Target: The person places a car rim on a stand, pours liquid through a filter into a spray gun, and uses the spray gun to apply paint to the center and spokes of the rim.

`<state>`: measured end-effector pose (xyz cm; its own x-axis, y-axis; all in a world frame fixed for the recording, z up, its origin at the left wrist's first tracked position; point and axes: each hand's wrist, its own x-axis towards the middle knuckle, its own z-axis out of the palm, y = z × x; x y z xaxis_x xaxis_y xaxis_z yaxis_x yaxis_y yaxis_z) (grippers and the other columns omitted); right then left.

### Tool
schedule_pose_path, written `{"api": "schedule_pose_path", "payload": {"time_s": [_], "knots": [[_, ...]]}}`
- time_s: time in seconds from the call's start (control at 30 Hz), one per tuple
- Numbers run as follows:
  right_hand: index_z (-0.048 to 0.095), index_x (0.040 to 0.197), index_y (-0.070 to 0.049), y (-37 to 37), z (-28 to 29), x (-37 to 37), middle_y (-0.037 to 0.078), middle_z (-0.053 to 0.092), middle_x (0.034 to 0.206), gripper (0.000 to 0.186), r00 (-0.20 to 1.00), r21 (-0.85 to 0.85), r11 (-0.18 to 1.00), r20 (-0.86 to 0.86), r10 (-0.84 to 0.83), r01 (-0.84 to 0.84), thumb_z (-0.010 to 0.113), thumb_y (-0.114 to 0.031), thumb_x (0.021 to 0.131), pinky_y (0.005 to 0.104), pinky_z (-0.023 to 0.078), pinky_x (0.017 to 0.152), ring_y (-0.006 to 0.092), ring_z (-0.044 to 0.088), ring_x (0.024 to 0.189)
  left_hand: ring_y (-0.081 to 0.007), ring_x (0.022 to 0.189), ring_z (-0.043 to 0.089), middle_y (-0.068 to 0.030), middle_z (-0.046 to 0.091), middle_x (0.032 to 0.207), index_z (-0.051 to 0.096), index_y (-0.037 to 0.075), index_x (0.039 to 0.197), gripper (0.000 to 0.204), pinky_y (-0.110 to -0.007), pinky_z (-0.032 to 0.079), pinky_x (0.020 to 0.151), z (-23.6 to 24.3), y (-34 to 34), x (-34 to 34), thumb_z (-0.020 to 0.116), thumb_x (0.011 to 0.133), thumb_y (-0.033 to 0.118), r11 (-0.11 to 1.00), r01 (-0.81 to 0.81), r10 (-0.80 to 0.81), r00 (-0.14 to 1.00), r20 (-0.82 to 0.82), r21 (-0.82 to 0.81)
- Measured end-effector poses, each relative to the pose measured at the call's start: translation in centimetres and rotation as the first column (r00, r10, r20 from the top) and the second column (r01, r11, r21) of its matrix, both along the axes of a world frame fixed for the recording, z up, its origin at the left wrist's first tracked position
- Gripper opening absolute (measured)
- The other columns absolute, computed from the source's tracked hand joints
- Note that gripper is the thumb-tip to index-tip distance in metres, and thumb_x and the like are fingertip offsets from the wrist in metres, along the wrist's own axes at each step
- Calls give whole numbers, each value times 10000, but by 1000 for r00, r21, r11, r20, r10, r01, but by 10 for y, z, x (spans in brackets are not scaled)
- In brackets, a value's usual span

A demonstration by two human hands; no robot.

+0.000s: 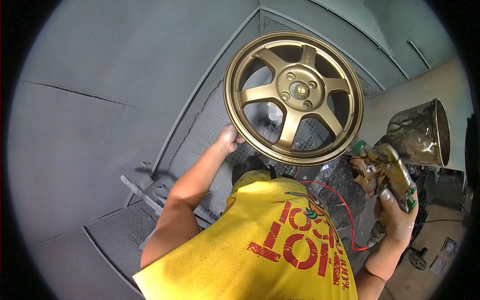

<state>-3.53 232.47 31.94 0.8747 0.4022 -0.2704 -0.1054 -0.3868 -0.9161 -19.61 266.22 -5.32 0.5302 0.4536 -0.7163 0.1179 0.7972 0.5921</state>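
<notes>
A bronze-gold car wheel [291,127] with six spokes is raised in front of me, its face toward me. At its lower left edge is my left hand [230,139], closed against the rim with its fingertips partly hidden. My right hand [397,214] grips a spray gun [392,172] smeared with paint. The gun's green-ringed nozzle end [359,146] is close to the wheel's lower right edge. A large, paint-stained cup [417,132] sits on the gun, tilted with its open-looking end to the right.
A red hose [341,197] curves from behind my yellow shirt [240,240] toward the gun's handle. Grey walls [110,75] stand at the left and back. A grey-coated bar [142,192] lies left of my left arm. A small fan [418,258] is at the lower right.
</notes>
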Motion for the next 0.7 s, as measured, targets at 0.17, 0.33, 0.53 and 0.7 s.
{"api": "schedule_pose_path", "payload": {"time_s": [0.17,0.33,0.53,0.7], "knots": [[552,1218,108,10,24,-16,160,665,1001,749,965,96,990,-232,121,-101,870,-239,636,306,494,654,220,639,804,-133,593,588,-28,637,765,611,91,951,192,-284,487,520,-12,-6,1,430,993,141,999,-22,21,1000,-14,-29],[573,1201,106,-2,16,-17,143,658,994,762,977,1,987,-145,156,-158,876,-308,637,336,479,791,217,611,884,-116,550,534,-20,612,731,601,99,909,178,-259,390,461,0,-28,4,439,982,110,997,-59,57,998,-40,-49],[508,1299,75,-17,6,-13,166,663,1003,705,999,-28,999,38,-34,36,818,-175,717,246,469,561,177,621,725,-152,745,650,-64,669,893,604,53,1000,193,-313,575,701,21,-57,7,416,987,91,995,-37,33,998,-45,-88],[508,1303,63,-34,-3,-16,156,659,976,663,989,-28,999,145,-23,27,789,-155,744,234,438,496,176,623,713,-177,891,675,-80,682,1015,595,34,1111,262,-338,588,785,0,-47,-4,369,981,62,999,47,-47,995,-89,2]]}}
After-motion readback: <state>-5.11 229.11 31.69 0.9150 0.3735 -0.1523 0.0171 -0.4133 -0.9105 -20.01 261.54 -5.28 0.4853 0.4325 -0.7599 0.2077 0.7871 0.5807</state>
